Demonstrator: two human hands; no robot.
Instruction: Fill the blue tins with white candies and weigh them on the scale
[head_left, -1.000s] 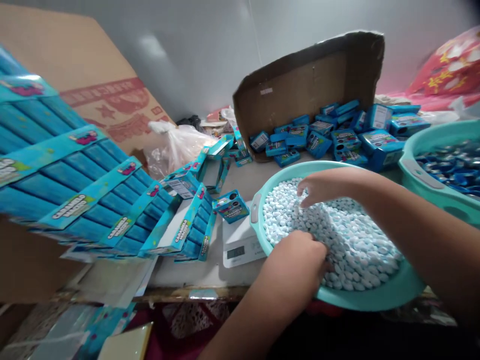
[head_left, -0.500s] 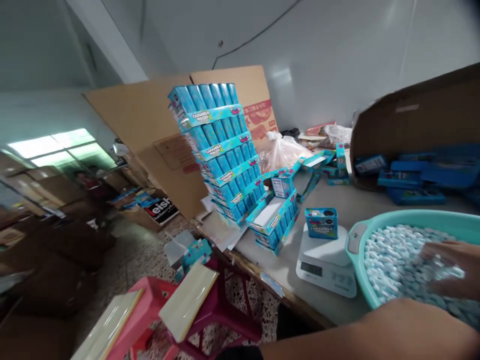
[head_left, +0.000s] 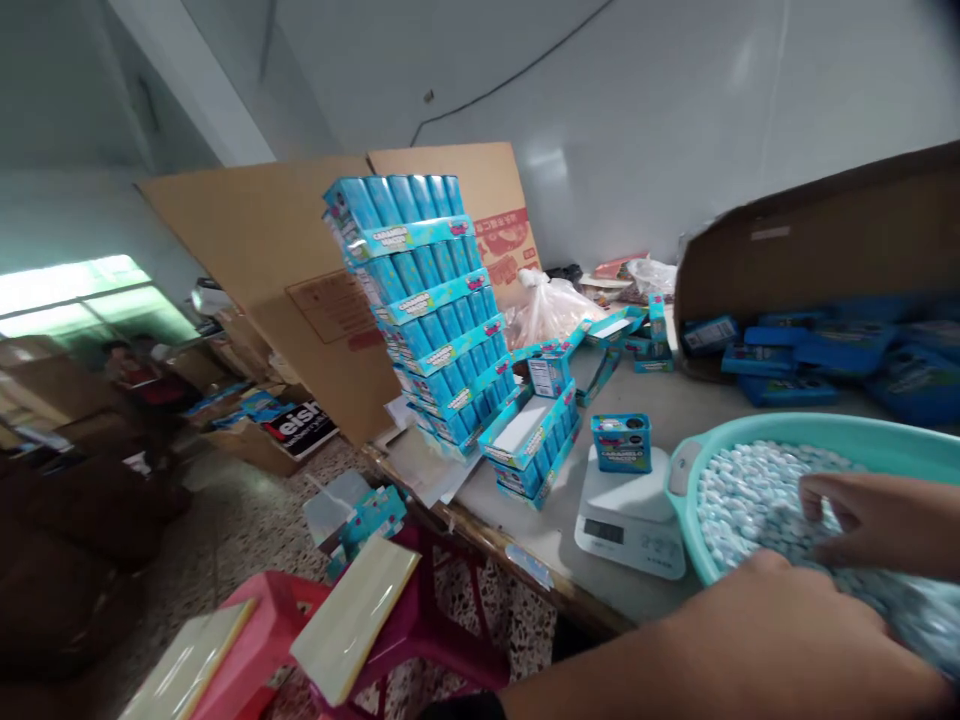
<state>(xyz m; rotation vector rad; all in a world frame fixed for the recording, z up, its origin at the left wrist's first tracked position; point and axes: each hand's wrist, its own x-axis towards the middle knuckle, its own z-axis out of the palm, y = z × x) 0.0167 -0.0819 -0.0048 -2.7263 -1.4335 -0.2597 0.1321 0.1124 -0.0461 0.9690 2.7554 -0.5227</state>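
Observation:
A turquoise plastic basin (head_left: 885,436) at the right holds a heap of small wrapped candies (head_left: 742,495) in white and pale blue. My right hand (head_left: 877,518) reaches in from the right edge, its fingertips among the candies. A gap shows between its curved finger and thumb. Across the near rim lies my left hand (head_left: 802,630), back upward, with its fingers hidden from view. Left of the basin, a white digital scale (head_left: 630,530) carries an upright blue tin (head_left: 622,444) printed "Caramelo Macizo".
A tall leaning stack of blue tin trays (head_left: 431,310) stands before an open cardboard box (head_left: 315,290). Nearer is a part-filled display tray (head_left: 525,440). A carton of blue tins (head_left: 795,350) lies behind the basin. Stools (head_left: 420,640) stand below the table edge.
The camera view has shifted, moving the table things leftward in the picture. My right hand's finger and thumb now show a clear gap. More of my left hand's back is visible over the basin.

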